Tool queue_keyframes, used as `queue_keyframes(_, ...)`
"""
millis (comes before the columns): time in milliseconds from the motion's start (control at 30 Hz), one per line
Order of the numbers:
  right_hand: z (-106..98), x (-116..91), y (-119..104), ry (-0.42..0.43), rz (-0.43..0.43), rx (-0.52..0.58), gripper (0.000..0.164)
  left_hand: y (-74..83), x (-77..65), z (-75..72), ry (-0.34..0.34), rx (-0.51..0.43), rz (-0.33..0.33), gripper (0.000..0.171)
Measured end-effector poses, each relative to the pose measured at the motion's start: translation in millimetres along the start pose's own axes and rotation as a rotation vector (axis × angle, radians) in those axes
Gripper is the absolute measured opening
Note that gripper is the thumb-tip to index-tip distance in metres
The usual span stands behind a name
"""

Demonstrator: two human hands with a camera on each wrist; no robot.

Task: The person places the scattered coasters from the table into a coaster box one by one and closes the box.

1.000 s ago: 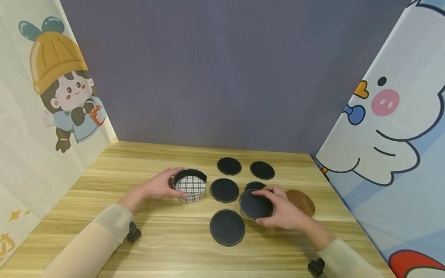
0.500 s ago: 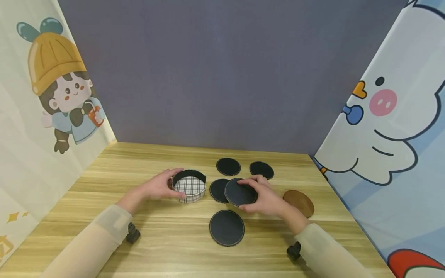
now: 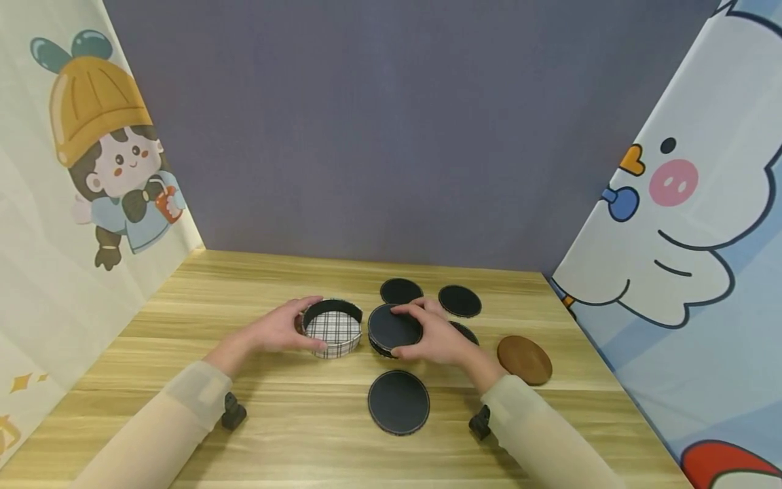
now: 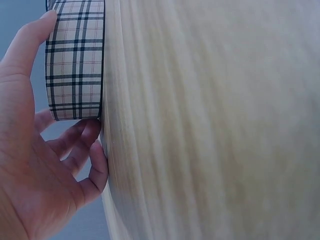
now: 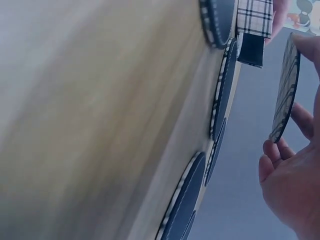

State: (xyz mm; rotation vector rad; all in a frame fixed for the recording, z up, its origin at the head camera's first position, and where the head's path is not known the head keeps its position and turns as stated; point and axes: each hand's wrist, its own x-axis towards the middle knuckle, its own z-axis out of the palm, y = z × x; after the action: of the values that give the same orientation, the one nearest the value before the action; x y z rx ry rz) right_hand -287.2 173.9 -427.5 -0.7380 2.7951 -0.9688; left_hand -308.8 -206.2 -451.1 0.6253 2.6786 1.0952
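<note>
My left hand [image 3: 284, 327] grips the side of a round plaid coaster holder [image 3: 333, 331] with a black inside wall, standing on the table. In the left wrist view its plaid outer wall [image 4: 76, 60] sits between the thumb and fingers. My right hand [image 3: 436, 334] holds a round black coaster [image 3: 394, 328] by its edge, just right of the holder. That coaster is raised above another black coaster, which it mostly covers. The right wrist view shows the held coaster's plaid underside [image 5: 286, 92], apart from the table.
More black coasters lie flat: one at the back [image 3: 401, 290], one at back right [image 3: 459, 300], one partly hidden behind my right hand [image 3: 466, 333], and one in front [image 3: 399, 403]. A brown oval disc [image 3: 524, 360] lies at the right of the wooden table [image 3: 293, 428].
My right hand has carried the black coaster leftward, from above the middle-right coaster to above the one beside the holder. My left hand and the holder have stayed put.
</note>
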Motion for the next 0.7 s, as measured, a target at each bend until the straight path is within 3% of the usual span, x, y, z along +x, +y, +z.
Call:
queue_keyframes(233,2.8,15.6,-10.9,0.002,0.004,-0.004,0.077,0.5,-1.6,-2.3,-0.007,-0.013,0.005,0.118)
queue_keyframes(700,11.6,41.7,-25.8,-0.037,-0.026,0.002,0.078,-3.5,0.4,-3.2,-0.067,-0.158,0.072,0.112)
